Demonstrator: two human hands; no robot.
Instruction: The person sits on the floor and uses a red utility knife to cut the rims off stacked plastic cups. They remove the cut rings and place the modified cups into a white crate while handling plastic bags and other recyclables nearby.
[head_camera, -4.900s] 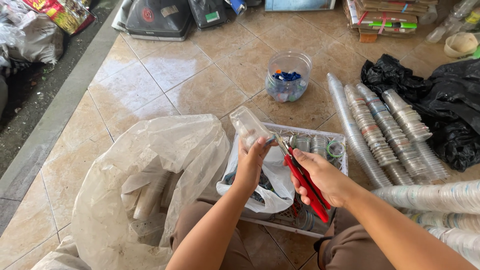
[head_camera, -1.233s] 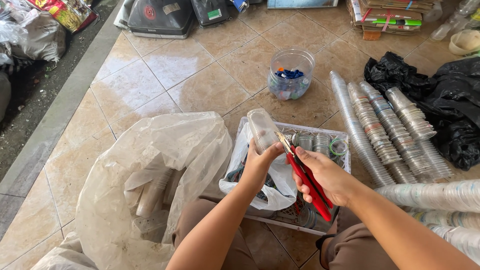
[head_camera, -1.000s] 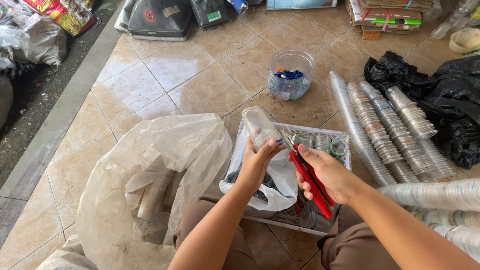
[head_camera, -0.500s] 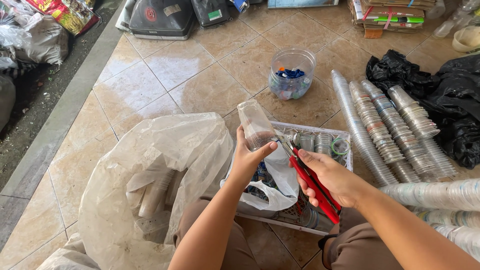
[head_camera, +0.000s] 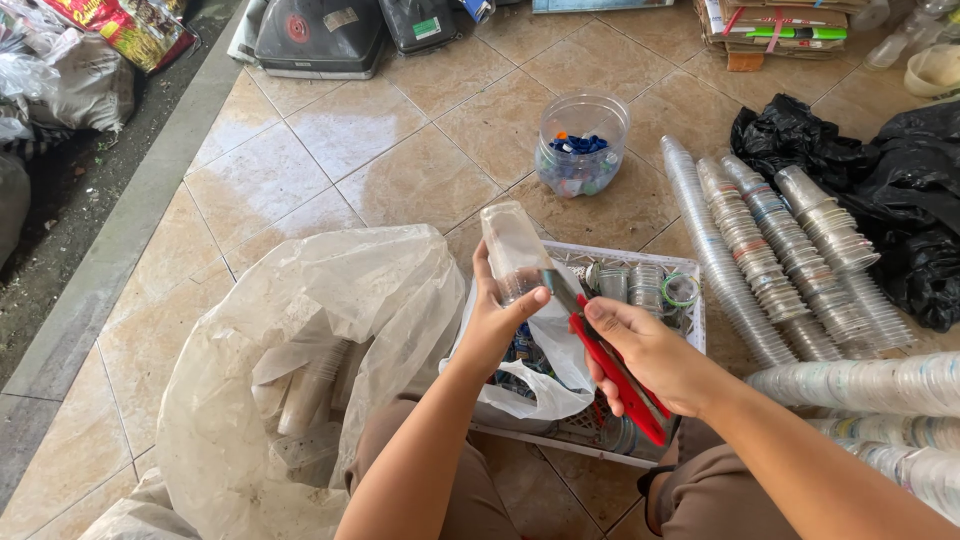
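A tiled floor (head_camera: 400, 150) fills the view. The biggest thing on it is a clear sack (head_camera: 300, 370) at about 8 o'clock, slumped open with pale cups showing through its wall. At 3 o'clock, long stacks of clear cups (head_camera: 770, 270) lie side by side, with more stacks below them at 4 o'clock. Black bags (head_camera: 890, 190) are heaped just beyond, at 2 o'clock. At 11 and 12 o'clock two dark cases (head_camera: 320, 35) sit at the top edge.

Near the middle, slightly toward 5 o'clock, stands a white crate (head_camera: 690, 300) with small clear pieces in its far end and a white bag (head_camera: 540, 385) draped in its near end. At 12 o'clock from the crate, well apart, is a clear jar (head_camera: 582, 145) with blue caps inside.

The left hand (head_camera: 495, 325) is closed around the lower part of a clear cup (head_camera: 515, 250), thumb on the near side, fingers behind; the cup is held over the crate's left end, its base tilted toward 11 o'clock. The right hand (head_camera: 650, 355) is wrapped around a red cutter (head_camera: 610, 365), forefinger laid along the handle. The blade end points to 10 o'clock and meets the cup near its rim, just beside the left thumb.
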